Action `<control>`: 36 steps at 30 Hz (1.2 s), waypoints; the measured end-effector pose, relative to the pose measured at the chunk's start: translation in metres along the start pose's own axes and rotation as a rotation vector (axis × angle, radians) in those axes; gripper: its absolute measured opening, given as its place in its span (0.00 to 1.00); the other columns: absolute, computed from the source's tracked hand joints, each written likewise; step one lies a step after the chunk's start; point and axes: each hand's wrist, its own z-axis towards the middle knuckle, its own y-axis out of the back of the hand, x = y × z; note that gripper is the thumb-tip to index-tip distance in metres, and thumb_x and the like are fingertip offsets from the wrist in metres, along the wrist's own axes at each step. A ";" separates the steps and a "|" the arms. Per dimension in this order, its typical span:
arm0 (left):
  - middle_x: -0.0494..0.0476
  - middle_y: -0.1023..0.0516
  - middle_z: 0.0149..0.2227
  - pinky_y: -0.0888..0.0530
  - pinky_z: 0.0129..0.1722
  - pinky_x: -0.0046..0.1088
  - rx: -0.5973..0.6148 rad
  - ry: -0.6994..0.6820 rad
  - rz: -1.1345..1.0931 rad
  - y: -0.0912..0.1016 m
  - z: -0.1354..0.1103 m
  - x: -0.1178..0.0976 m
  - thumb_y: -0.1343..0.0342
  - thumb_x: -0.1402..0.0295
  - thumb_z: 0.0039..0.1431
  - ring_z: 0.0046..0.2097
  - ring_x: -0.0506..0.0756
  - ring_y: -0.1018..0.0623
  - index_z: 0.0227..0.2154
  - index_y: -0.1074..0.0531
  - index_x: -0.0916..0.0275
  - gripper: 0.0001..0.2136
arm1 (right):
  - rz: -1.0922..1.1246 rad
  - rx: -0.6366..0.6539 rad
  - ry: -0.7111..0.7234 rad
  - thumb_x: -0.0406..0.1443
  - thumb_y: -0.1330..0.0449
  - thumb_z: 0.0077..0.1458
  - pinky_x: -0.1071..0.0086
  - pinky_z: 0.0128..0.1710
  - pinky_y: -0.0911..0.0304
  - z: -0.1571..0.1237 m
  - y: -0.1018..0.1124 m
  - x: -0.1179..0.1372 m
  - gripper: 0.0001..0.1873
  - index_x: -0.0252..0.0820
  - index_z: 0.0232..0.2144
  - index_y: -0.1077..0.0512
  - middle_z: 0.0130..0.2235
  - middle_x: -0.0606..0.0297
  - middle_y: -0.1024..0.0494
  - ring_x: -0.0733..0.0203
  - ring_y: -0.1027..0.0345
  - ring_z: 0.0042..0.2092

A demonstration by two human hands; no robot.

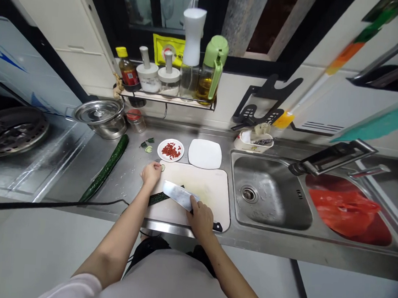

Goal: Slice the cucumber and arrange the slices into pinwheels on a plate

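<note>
Left hand (151, 175): fingertips pinched together on a thin cucumber slice (163, 168), at the far left corner of the cutting board (213, 187).

Right hand (202, 217): clamped on the black handle of a cleaver (179, 194), whose broad blade points leftward from the hand, over the board.

Cucumber piece (159, 198): dark green, on the board, nearer the wearer than the left hand and left of the right hand; partly hidden by the blade.

Whole cucumber (105, 169): on the steel tabletop (128, 175), left of the left hand, lying lengthwise, apart from the board.

Cucumber trimmings (147, 144): small group, beyond the left hand.

Round plate (160, 153): white, bearing chopped red pieces (171, 150), beyond and slightly right of the left hand.

Square plate (204, 154): white, beyond the right hand, just beside the round plate.

Sink (271, 191): steel, right of the right hand.
</note>
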 end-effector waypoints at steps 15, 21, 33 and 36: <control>0.64 0.22 0.41 0.37 0.46 0.42 -0.073 -0.155 0.219 -0.018 0.010 -0.005 0.52 0.67 0.58 0.47 0.63 0.27 0.37 0.24 0.59 0.11 | 0.010 0.030 -0.012 0.40 0.44 0.58 0.65 0.41 0.45 0.001 0.006 0.000 0.29 0.43 0.60 0.44 0.43 0.56 0.27 0.54 0.33 0.44; 0.61 0.24 0.40 0.34 0.45 0.39 -0.151 -0.147 0.060 -0.005 0.003 -0.010 0.50 0.62 0.58 0.45 0.61 0.27 0.39 0.25 0.58 0.11 | 0.030 0.014 -0.006 0.40 0.44 0.58 0.65 0.41 0.44 0.002 0.005 0.000 0.29 0.43 0.61 0.44 0.43 0.57 0.26 0.55 0.33 0.44; 0.56 0.29 0.31 0.30 0.39 0.32 -0.188 -0.570 -0.240 -0.005 -0.110 0.044 0.58 0.60 0.64 0.37 0.54 0.29 0.30 0.34 0.59 0.12 | 0.231 0.000 -0.058 0.40 0.44 0.56 0.69 0.41 0.41 0.005 0.012 0.002 0.27 0.45 0.58 0.39 0.45 0.60 0.24 0.57 0.30 0.43; 0.59 0.26 0.38 0.32 0.44 0.36 -0.081 -0.686 -0.071 -0.008 -0.107 0.046 0.56 0.61 0.63 0.43 0.57 0.28 0.34 0.30 0.59 0.12 | 0.352 -0.042 -0.078 0.40 0.46 0.57 0.72 0.39 0.41 0.004 0.015 0.002 0.23 0.48 0.55 0.35 0.44 0.64 0.23 0.60 0.30 0.43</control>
